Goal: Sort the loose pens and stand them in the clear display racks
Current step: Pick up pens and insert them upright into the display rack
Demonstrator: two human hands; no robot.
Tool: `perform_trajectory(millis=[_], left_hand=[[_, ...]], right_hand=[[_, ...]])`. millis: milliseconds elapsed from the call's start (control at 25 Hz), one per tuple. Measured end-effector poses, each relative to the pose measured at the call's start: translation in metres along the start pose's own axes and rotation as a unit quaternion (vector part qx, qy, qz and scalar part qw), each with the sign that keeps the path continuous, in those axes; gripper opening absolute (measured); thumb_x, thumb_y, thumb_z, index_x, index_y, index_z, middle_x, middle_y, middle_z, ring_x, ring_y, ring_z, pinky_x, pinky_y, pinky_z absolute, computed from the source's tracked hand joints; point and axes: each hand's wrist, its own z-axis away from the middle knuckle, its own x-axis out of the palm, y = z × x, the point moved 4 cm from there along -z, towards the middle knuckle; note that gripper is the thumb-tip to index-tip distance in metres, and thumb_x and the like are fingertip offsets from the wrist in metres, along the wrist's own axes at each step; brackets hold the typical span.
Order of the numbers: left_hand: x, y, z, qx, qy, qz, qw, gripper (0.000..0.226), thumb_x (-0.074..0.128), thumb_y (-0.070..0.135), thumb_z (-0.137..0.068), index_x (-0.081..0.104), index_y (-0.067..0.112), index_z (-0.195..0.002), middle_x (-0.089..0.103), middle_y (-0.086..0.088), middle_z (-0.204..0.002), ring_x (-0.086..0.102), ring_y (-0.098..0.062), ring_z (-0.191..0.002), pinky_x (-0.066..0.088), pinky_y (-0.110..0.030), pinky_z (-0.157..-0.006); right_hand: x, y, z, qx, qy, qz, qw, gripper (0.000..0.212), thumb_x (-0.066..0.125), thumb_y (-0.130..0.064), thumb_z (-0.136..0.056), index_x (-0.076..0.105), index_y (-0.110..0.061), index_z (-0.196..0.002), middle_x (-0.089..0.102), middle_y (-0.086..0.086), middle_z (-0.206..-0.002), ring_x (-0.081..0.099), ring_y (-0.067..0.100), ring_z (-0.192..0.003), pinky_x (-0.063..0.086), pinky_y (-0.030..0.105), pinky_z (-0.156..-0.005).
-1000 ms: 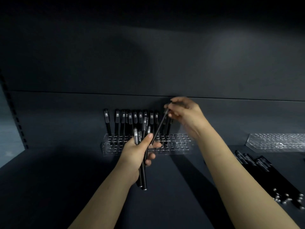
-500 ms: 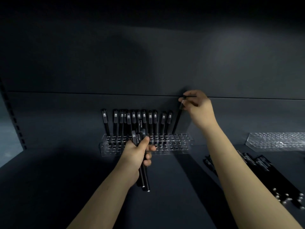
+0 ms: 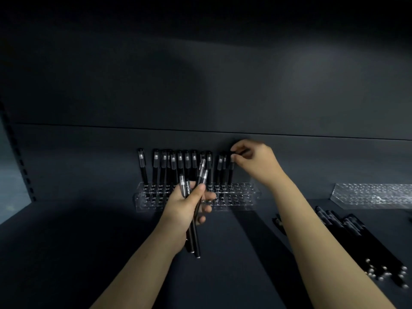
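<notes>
You face a dark matte back panel (image 3: 223, 74); a slotted upright (image 3: 21, 162) runs down the left edge, a dim shelf (image 3: 66, 253) lies below.

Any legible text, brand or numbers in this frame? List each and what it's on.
White print on the bundle of black pens gripped in the left hand: too blurred to read.
Standing black pens in the clear plastic rack, including the one the right hand pinches: no readable text.
Second clear rack, loose black pens: none visible.
</notes>
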Motion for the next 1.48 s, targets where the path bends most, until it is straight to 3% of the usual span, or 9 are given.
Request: perform_trajectory(millis=[120, 280, 360, 600, 760, 880, 1080, 1360, 1480], left_hand=[[0.002, 0.000, 0.000, -0.004, 0.008, 0.011, 1.000, 0.012, 0.058, 0.022, -0.096, 0.057, 0.014, -0.105, 0.076, -0.004, -0.079, 0.056, -0.009, -0.050, 0.040, -0.021, -0.043], [0.015, 0.005, 0.000, 0.028, -0.001, 0.016, 0.999, 0.010, 0.055, 0.018, -0.097, 0.057, 0.009, -0.097, 0.075, -0.006, -0.077, 0.051, -0.007, -0.047, 0.036, -0.018, -0.041], [0.023, 0.009, -0.002, 0.042, 0.004, 0.021, 0.999, 0.009, 0.055, 0.017, -0.098, 0.057, 0.009, -0.097, 0.075, -0.006, -0.076, 0.052, -0.007, -0.048, 0.037, -0.018, -0.042], [0.052, 0.006, -0.008, 0.046, 0.014, 0.023, 0.999, 0.014, 0.055, 0.021, -0.098, 0.057, 0.008, -0.103, 0.076, -0.007, -0.083, 0.059, -0.008, -0.052, 0.042, -0.020, -0.047], [0.056, -0.010, -0.014, 0.028, 0.086, -0.033, 0.995, 0.023, 0.052, 0.034, -0.099, 0.058, 0.011, -0.099, 0.075, -0.002, -0.074, 0.054, -0.008, -0.043, 0.038, -0.019, -0.039], [0.049, -0.018, -0.013, 0.018, 0.090, -0.056, 0.994, 0.029, 0.051, 0.036, -0.099, 0.060, 0.008, -0.100, 0.067, 0.000, -0.064, 0.043, -0.008, -0.039, 0.032, -0.018, -0.038], [0.042, -0.018, -0.016, 0.001, 0.063, -0.051, 0.997, 0.026, 0.050, 0.035, -0.099, 0.050, 0.009, -0.095, 0.056, 0.000, -0.061, 0.036, -0.007, -0.041, 0.029, -0.021, -0.037], [0.043, -0.018, -0.019, 0.004, 0.059, -0.007, 0.998, 0.007, 0.046, 0.013, -0.099, 0.048, 0.010, -0.092, 0.055, -0.002, -0.066, 0.037, -0.007, -0.044, 0.028, -0.021, -0.038], [0.042, -0.018, -0.016, 0.004, 0.061, 0.018, 0.998, 0.002, 0.050, 0.015, -0.099, 0.051, 0.013, -0.099, 0.059, -0.001, -0.071, 0.042, -0.007, -0.048, 0.032, -0.020, -0.040]], right_hand=[[-0.006, -0.011, 0.001, 0.016, -0.010, -0.079, 0.997, 0.013, 0.072, -0.020, -0.082, 0.070, -0.015, -0.095, 0.066, 0.002, -0.083, 0.058, 0.012, -0.071, 0.048, 0.020, -0.071], [0.006, -0.030, 0.014, 0.063, -0.202, -0.259, 0.942, 0.021, 0.068, -0.016, -0.087, 0.069, -0.002, -0.102, 0.064, 0.008, -0.085, 0.059, 0.014, -0.075, 0.053, 0.024, -0.068], [0.009, -0.033, 0.017, 0.068, -0.242, -0.303, 0.919, 0.022, 0.068, -0.009, -0.085, 0.066, 0.001, -0.105, 0.063, 0.008, -0.081, 0.059, 0.016, -0.075, 0.053, 0.024, -0.069], [-0.004, -0.018, 0.010, 0.081, -0.197, -0.336, 0.918, 0.019, 0.066, 0.005, -0.083, 0.060, 0.000, -0.100, 0.059, 0.008, -0.075, 0.060, 0.017, -0.069, 0.057, 0.022, -0.066], [-0.034, 0.012, -0.004, 0.080, -0.020, -0.349, 0.933, 0.019, 0.064, 0.007, -0.084, 0.060, -0.010, -0.089, 0.061, 0.008, -0.078, 0.061, 0.016, -0.070, 0.056, 0.022, -0.067], [-0.042, 0.029, -0.011, 0.054, 0.054, -0.267, 0.961, 0.020, 0.065, 0.003, -0.083, 0.062, -0.015, -0.091, 0.062, 0.002, -0.078, 0.060, 0.014, -0.074, 0.053, 0.027, -0.074], [-0.043, 0.023, -0.007, -0.017, 0.091, -0.130, 0.987, 0.019, 0.066, -0.003, -0.083, 0.063, -0.019, -0.094, 0.061, -0.013, -0.080, 0.059, 0.000, -0.075, 0.044, 0.006, -0.070], [-0.043, 0.020, -0.005, -0.043, 0.115, -0.130, 0.984, 0.019, 0.066, -0.001, -0.083, 0.063, -0.016, -0.095, 0.061, -0.015, -0.080, 0.057, -0.008, -0.071, 0.042, 0.003, -0.068], [-0.038, 0.021, -0.005, -0.044, 0.102, -0.101, 0.989, 0.017, 0.066, -0.003, -0.083, 0.065, -0.014, -0.096, 0.062, -0.014, -0.080, 0.058, -0.008, -0.072, 0.041, 0.002, -0.068]])
